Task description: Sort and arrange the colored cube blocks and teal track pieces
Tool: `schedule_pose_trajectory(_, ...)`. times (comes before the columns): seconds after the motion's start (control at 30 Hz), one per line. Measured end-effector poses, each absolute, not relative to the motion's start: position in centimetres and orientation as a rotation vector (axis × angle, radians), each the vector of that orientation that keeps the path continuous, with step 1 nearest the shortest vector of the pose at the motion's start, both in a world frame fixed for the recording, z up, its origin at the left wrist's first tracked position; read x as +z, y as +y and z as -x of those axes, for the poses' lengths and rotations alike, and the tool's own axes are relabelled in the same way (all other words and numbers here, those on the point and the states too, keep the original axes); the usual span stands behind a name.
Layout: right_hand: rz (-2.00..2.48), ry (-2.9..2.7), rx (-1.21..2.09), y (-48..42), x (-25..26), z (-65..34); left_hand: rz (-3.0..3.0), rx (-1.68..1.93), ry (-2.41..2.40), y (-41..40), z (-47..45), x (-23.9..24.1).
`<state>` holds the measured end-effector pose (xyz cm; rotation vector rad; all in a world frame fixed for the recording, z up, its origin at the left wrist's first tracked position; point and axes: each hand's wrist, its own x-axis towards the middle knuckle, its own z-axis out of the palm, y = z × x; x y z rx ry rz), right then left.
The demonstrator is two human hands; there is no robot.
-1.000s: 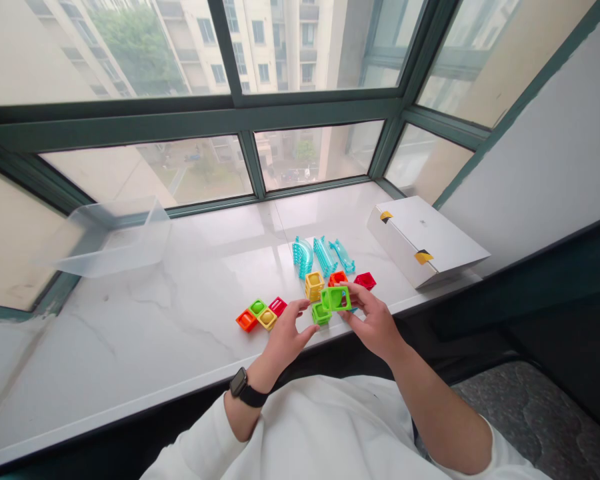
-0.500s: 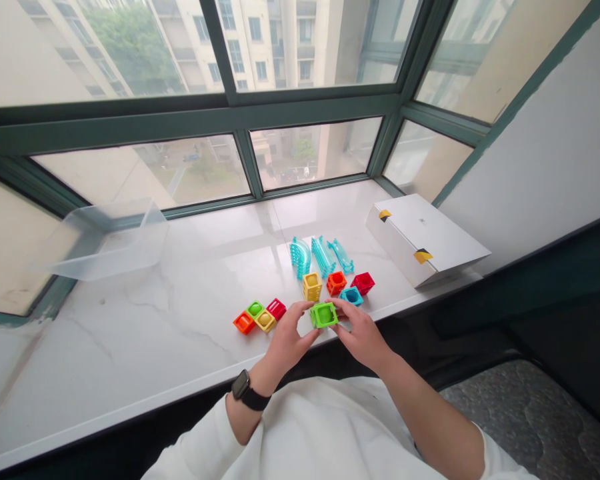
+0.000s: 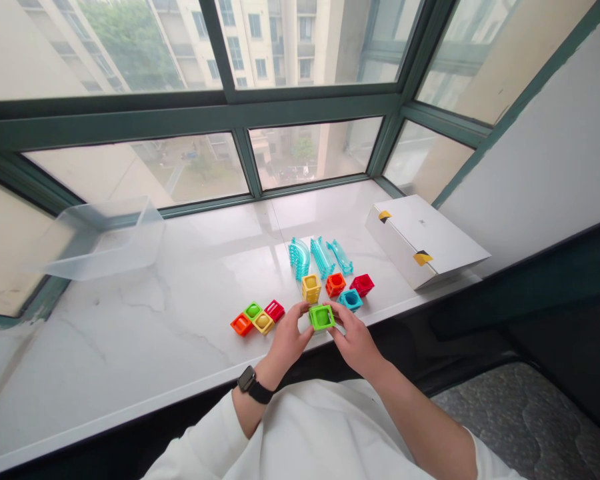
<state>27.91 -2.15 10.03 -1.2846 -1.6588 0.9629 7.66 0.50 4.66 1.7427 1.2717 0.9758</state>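
Between my fingertips is a green hollow toy block (image 3: 321, 318), held just above the front of the sill. My left hand (image 3: 291, 335), with a dark watch at the wrist, grips its left side. My right hand (image 3: 354, 337) closes on its right side. Just beyond it stand a yellow block (image 3: 311, 287), an orange block (image 3: 335, 285), a red block (image 3: 362, 285) and a teal block (image 3: 351, 299). Left of my hands lies a joined group with an orange block (image 3: 242, 325), a green block (image 3: 253, 311), a yellow block (image 3: 263, 322) and a red block (image 3: 275, 311).
Translucent teal track pieces (image 3: 323, 257) lie behind the blocks. A white box (image 3: 427, 233) with yellow-black tabs sits at the right, and a clear plastic bin (image 3: 105, 250) at the far left. Windows border the marble-patterned sill (image 3: 155, 333); its front edge is close to my body.
The green block has turned slightly in my fingers, so its opening faces me differently. Both hands still hold it, and the other blocks stay where they were.
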Motion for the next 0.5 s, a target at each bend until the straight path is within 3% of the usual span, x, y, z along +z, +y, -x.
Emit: schedule_pose_trajectory(0.5,1.324,-1.688,0.949,-1.4,7.6,-27.4,-1.722,0.983,1.245,0.3,-7.2,5.4)
